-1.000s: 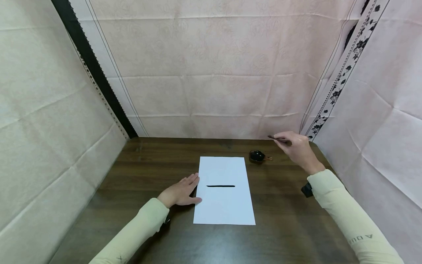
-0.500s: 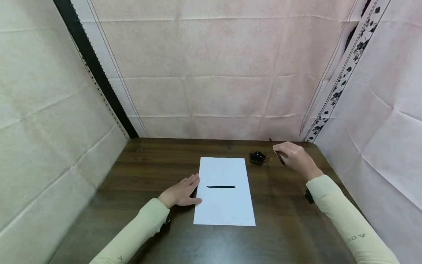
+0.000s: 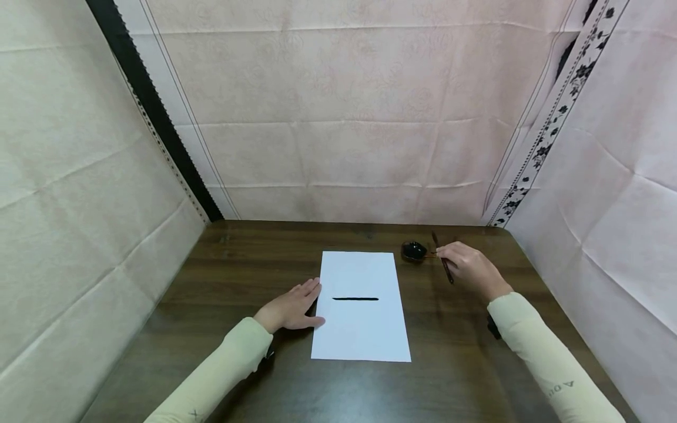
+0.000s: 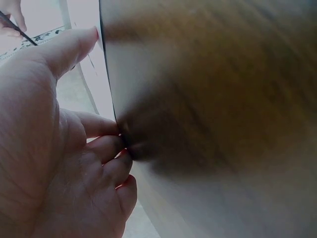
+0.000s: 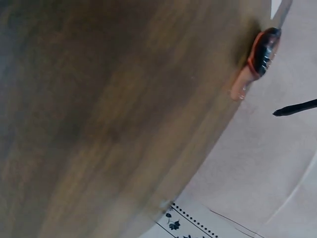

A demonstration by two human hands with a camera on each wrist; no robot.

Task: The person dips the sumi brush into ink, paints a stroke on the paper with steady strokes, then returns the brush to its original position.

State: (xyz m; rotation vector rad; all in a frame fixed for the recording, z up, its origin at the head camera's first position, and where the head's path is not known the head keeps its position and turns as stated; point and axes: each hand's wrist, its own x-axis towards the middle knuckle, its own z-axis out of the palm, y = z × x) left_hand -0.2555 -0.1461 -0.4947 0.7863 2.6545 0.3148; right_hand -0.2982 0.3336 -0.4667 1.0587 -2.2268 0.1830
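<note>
A white sheet of paper [image 3: 359,335] with one thick black horizontal stroke [image 3: 355,299] lies on the table. My left hand [image 3: 291,306] rests on the paper's left edge, thumb spread from the fingers; the left wrist view shows that hand [image 4: 74,134] from the palm side. To the right of the paper, my right hand [image 3: 471,267] pinches a slim dark writing brush [image 3: 447,272], held tilted. In the right wrist view only a dark pointed end of the brush [image 5: 294,108] shows, and the hand is out of frame. Just left of that hand is a small dish of black ink [image 3: 414,251].
The dish has a short amber handle [image 5: 241,85] pointing toward the right hand. Brown wood grain covers the tabletop [image 3: 222,282]. Pale cloth [image 3: 338,153] hangs behind the table and on both sides.
My right hand has come lower and nearer in the head view, past the dish's handle. The brush has swung from nearly level to steep. The left hand and paper stay put.
</note>
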